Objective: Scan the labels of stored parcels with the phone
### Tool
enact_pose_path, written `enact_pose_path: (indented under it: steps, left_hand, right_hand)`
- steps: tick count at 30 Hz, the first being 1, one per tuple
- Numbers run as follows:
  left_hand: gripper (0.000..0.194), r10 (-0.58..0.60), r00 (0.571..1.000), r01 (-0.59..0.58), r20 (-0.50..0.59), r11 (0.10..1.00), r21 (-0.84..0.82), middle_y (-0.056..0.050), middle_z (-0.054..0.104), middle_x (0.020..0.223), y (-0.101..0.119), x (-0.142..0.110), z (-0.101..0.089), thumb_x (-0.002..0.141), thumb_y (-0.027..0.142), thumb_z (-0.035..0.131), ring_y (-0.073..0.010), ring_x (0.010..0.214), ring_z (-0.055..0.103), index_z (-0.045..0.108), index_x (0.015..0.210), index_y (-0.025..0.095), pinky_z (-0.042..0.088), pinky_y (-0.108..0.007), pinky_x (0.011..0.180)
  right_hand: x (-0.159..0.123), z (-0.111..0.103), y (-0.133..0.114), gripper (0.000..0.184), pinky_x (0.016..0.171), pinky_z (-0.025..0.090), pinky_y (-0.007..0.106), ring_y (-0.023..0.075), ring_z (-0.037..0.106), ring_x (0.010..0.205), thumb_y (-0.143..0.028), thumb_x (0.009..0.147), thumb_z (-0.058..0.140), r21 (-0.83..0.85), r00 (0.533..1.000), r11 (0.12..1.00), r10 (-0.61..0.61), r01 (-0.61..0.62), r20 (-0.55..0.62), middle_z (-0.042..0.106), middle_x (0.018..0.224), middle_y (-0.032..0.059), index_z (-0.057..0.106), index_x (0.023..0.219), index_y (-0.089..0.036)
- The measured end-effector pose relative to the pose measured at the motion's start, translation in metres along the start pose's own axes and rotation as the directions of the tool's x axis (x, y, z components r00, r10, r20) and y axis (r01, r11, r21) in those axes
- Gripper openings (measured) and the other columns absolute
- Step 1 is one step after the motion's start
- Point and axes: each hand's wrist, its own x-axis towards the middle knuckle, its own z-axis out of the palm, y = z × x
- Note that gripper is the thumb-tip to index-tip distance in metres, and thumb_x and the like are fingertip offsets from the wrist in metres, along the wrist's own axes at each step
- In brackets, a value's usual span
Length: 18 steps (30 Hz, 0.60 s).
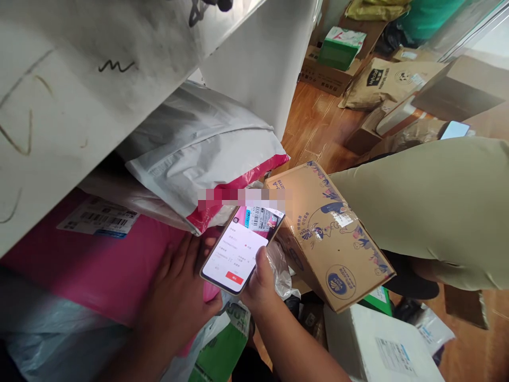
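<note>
My right hand [260, 284] is wrapped round a smartphone [236, 254], its thumb lying along the right edge. The lit screen has a camera picture of a label at the top, lines of text and a red button below. My left hand [175, 297] lies on a pink plastic mailer bag [107, 270], fingers stretched out and thumb apart. A white label with a barcode [99, 216] is stuck to that bag. Behind the phone, a grey-white mailer bag [210, 143] with a pink edge rests partly over the pink one.
A printed cardboard box [326, 233] stands right of the phone, above a white box [385, 345]. Another person's leg [429, 207] is at the right. A white panel [99, 90] crosses the upper left. Several parcels and a green box [340, 53] lie on the wooden floor [306, 122].
</note>
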Motion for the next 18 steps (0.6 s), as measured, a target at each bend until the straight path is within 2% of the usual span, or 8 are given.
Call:
enact_pose_path:
  steps: [3,5,8,9,11,14,16,18]
  left_hand:
    - [0.070,-0.014,0.999,0.015,0.037,0.999,-0.042,-0.028,0.043,0.149,0.000,0.001,-0.001,0.071,0.042,0.060,-0.0422,0.141,0.038,0.062,0.131,0.006,0.027,-0.060,0.116]
    - [0.077,-0.009,0.999,0.012,0.050,0.998,-0.058,-0.028,0.037,0.153,0.000,0.001,-0.001,0.072,0.047,0.060,-0.0416,0.144,0.034,0.057,0.135,0.003,0.026,-0.060,0.117]
    - [0.088,-0.013,1.000,0.014,0.023,0.999,-0.048,-0.028,0.031,0.155,0.001,0.001,0.001,0.076,0.048,0.057,-0.0401,0.146,0.029,0.043,0.143,-0.007,0.024,-0.059,0.119]
    - [0.089,-0.014,1.000,0.015,0.009,0.999,-0.047,-0.028,0.032,0.155,0.001,0.002,0.001,0.076,0.047,0.057,-0.0397,0.146,0.029,0.040,0.145,-0.008,0.023,-0.059,0.119]
    - [0.087,-0.011,1.000,0.010,-0.017,0.998,-0.059,-0.027,0.036,0.153,0.001,0.003,0.001,0.078,0.046,0.058,-0.0396,0.145,0.031,0.041,0.145,-0.006,0.024,-0.059,0.119]
    - [0.066,0.021,0.996,-0.033,-0.089,0.990,-0.134,-0.020,0.054,0.142,0.002,0.008,-0.003,0.084,0.047,0.058,-0.0367,0.136,0.044,0.057,0.134,0.003,0.031,-0.056,0.116]
    - [0.037,0.054,0.982,-0.097,-0.182,0.968,-0.232,-0.010,0.070,0.120,0.002,0.010,-0.009,0.088,0.038,0.058,-0.0286,0.117,0.060,0.069,0.113,0.014,0.042,-0.047,0.108]
    - [0.016,0.090,0.945,-0.187,-0.313,0.937,-0.295,-0.002,0.075,0.099,0.002,0.011,-0.017,0.088,0.027,0.060,-0.0198,0.094,0.067,0.070,0.097,0.019,0.048,-0.039,0.099]
  right_hand:
    - [-0.004,-0.009,0.000,0.095,0.096,0.055,0.055,0.0369,0.071,0.104,-0.081,0.052,0.076,-0.044,1.000,0.999,0.029,-0.030,-0.008,0.075,0.110,0.0145,0.058,0.120,-0.017]
    - [-0.012,-0.017,-0.004,0.092,0.094,0.056,0.052,0.0347,0.069,0.109,-0.075,0.064,0.075,-0.129,0.997,0.991,-0.054,0.047,-0.047,0.073,0.114,0.0135,0.047,0.131,-0.020]
    - [-0.037,-0.025,-0.019,0.080,0.095,0.056,0.045,0.0278,0.068,0.113,-0.059,0.081,0.072,-0.318,0.961,0.918,-0.269,0.236,-0.065,0.068,0.125,0.0089,0.030,0.142,-0.029]
    - [-0.048,-0.026,-0.025,0.078,0.095,0.056,0.043,0.0262,0.068,0.112,-0.053,0.083,0.072,-0.362,0.954,0.895,-0.297,0.260,-0.050,0.066,0.127,0.0076,0.028,0.143,-0.031]
    - [-0.070,-0.027,-0.037,0.080,0.094,0.056,0.041,0.0250,0.067,0.112,-0.039,0.080,0.078,-0.401,0.962,0.882,-0.272,0.247,-0.007,0.063,0.129,0.0067,0.029,0.143,-0.033]
    - [-0.101,-0.026,-0.050,0.100,0.105,0.049,0.044,0.0268,0.057,0.128,-0.021,0.069,0.085,-0.395,0.977,0.895,-0.206,0.207,0.047,0.056,0.141,0.0068,0.026,0.148,-0.035]
    - [-0.116,-0.027,-0.052,0.108,0.114,0.040,0.047,0.0271,0.043,0.142,-0.017,0.068,0.084,-0.379,0.979,0.903,-0.193,0.201,0.059,0.044,0.154,0.0061,0.019,0.153,-0.036]
    - [-0.128,-0.029,-0.052,0.109,0.118,0.034,0.048,0.0266,0.035,0.148,-0.017,0.071,0.081,-0.354,0.981,0.915,-0.185,0.192,0.054,0.034,0.160,0.0049,0.014,0.155,-0.037]
